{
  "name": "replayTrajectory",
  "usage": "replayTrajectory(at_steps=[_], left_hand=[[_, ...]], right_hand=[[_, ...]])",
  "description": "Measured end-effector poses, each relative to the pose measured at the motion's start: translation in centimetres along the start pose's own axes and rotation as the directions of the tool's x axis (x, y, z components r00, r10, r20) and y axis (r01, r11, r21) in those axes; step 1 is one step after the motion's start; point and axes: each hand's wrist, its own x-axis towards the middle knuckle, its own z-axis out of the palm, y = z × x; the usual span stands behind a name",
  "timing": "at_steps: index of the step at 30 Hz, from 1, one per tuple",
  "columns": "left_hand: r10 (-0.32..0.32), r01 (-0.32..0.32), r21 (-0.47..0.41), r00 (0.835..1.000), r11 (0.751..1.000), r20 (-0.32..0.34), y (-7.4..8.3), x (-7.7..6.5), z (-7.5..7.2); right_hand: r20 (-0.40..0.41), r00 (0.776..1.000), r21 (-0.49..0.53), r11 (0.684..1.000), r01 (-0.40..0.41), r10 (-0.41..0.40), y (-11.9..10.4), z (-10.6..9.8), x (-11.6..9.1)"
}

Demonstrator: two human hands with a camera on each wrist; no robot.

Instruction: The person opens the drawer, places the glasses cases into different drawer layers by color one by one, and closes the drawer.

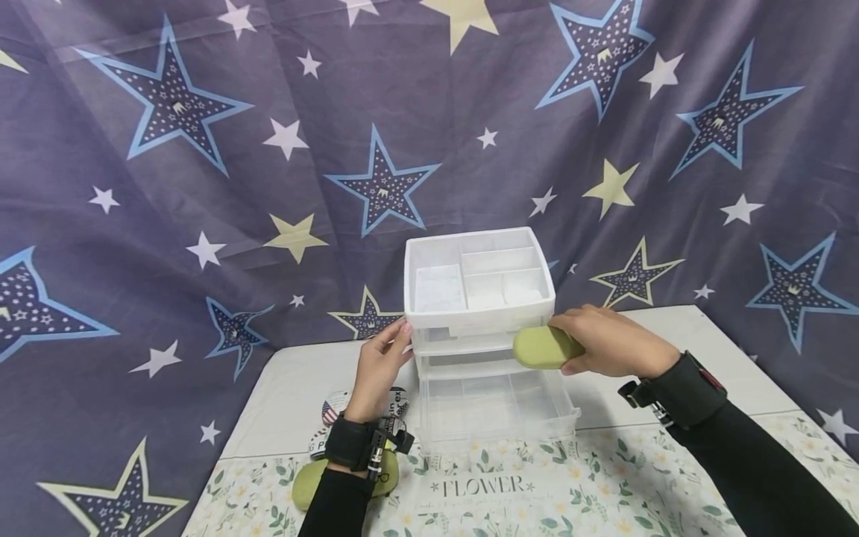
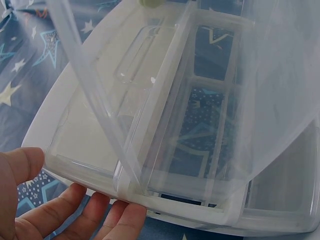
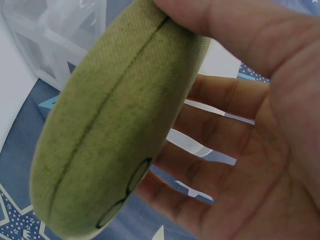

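A white organizer point(image 1: 479, 317) with clear drawers stands on the table, its bottom drawer point(image 1: 496, 406) pulled out. My right hand point(image 1: 614, 341) holds a green glasses case point(image 1: 546, 348) in front of the upper drawers. In the right wrist view the thumb presses on one end of the case point(image 3: 105, 120), and a small glasses drawing shows on it. At the organizer's left side is my left hand point(image 1: 379, 369). Its fingertips point(image 2: 127, 212) touch the side edge in the left wrist view, with the thumb near the corner.
A second green case point(image 1: 309, 485) lies partly under my left forearm. Beside it are round printed pieces point(image 1: 335, 406) with lettering and a flag, partly hidden by the wrist. A floral cloth point(image 1: 637, 477) covers the table front; a starry curtain point(image 1: 282, 186) hangs behind.
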Motion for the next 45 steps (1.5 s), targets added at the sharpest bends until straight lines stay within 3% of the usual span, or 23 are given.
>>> replayTrajectory(at_steps=[21, 35, 45], left_hand=[[-0.006, 0.005, 0.009, 1.000, 1.000, 0.004, 0.0, 0.1, 0.0], [-0.010, 0.010, 0.021, 1.000, 1.000, 0.003, 0.1, 0.1, -0.1], [-0.008, 0.008, 0.005, 1.000, 1.000, 0.005, 0.2, 0.2, 0.0]], right_hand=[[0.006, 0.999, -0.033, 0.998, 0.052, -0.052, -2.5, 1.1, 2.4], [-0.003, 0.991, -0.046, 0.990, 0.132, -0.132, -4.2, 3.2, 4.3], [0.021, 0.991, -0.040, 0.990, 0.132, -0.131, -5.1, 4.3, 4.6]])
